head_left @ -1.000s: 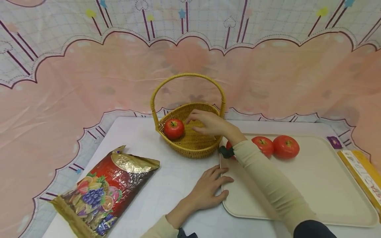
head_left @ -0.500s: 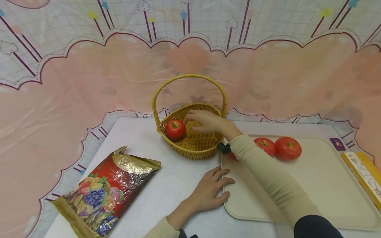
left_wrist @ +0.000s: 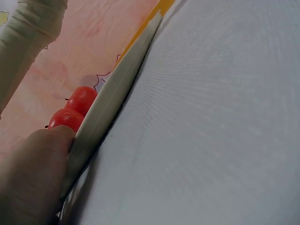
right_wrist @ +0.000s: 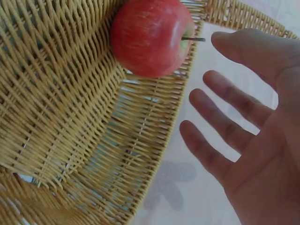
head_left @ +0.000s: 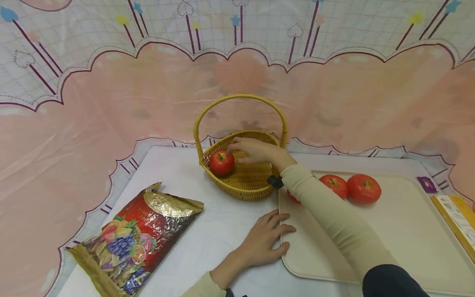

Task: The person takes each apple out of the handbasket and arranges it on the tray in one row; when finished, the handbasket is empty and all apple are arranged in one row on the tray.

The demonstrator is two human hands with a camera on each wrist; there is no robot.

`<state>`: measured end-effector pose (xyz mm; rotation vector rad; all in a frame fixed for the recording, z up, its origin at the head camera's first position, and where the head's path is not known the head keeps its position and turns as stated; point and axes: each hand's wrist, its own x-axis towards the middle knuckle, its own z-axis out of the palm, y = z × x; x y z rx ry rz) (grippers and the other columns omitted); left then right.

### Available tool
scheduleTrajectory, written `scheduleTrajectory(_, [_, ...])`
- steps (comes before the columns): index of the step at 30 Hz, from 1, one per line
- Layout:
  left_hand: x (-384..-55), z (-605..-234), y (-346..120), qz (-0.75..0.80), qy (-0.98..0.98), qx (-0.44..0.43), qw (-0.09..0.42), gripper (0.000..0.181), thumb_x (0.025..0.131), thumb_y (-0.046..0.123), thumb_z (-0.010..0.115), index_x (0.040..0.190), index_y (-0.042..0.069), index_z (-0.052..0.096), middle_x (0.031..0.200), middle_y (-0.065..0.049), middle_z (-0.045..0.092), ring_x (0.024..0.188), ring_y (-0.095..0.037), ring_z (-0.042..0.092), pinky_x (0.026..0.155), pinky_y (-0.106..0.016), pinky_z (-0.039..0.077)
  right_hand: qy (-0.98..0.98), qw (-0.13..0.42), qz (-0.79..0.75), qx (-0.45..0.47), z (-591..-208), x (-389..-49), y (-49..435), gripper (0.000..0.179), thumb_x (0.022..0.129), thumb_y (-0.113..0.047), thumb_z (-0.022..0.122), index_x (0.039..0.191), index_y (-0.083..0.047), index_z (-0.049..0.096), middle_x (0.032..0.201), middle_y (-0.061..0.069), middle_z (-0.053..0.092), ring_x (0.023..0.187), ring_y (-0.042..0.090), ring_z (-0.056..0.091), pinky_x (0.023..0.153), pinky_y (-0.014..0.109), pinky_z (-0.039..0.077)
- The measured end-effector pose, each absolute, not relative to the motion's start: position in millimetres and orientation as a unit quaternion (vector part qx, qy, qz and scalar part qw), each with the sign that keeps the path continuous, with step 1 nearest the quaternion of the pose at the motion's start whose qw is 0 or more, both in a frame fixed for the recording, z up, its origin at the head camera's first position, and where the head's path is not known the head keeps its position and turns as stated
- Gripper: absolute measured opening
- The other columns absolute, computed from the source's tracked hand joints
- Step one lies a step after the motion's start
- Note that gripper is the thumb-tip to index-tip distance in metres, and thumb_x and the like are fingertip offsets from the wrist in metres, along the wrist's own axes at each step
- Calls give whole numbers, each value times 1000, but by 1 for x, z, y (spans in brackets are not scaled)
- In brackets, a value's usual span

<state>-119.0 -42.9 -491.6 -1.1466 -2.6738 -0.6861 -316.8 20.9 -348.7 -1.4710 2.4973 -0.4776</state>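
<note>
A red apple [head_left: 222, 163] lies at the left end of a yellow wicker basket [head_left: 256, 181] with a tall arched handle. Over the basket, my right hand [head_left: 254, 150] reaches in under the handle, its fingertips overlapping the apple's right side in the head view. In the right wrist view the fingers [right_wrist: 218, 115] are loosely extended, and a gap shows between them and the apple [right_wrist: 152, 37]. My left hand [head_left: 261, 243] rests with spread fingers on the left edge of a cream tray [head_left: 371, 243].
On the tray sit two red apples [head_left: 364, 189] side by side; a third [head_left: 294, 197] is mostly hidden by the right sleeve. A candy bag [head_left: 144, 235] lies at left. A yellow box [head_left: 454, 222] and a small purple packet [head_left: 426, 184] are at right.
My right hand has shifted slightly left, from beside the apple in the basket to overlapping its edge. The left hand stays on the tray's edge. The head view has turned a little.
</note>
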Motion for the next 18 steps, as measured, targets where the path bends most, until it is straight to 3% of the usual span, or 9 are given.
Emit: scheduleTrajectory(18, [-119, -490, -43, -223, -889, -388, 95, 32, 92, 34, 51, 124, 29, 55, 142, 0, 45, 135, -28, 38, 108, -43, 36, 848, 162, -145, -484, -355, -327, 6, 40, 92, -19, 58, 132, -16, 52, 132, 11, 43, 120, 28, 49, 106, 39, 40])
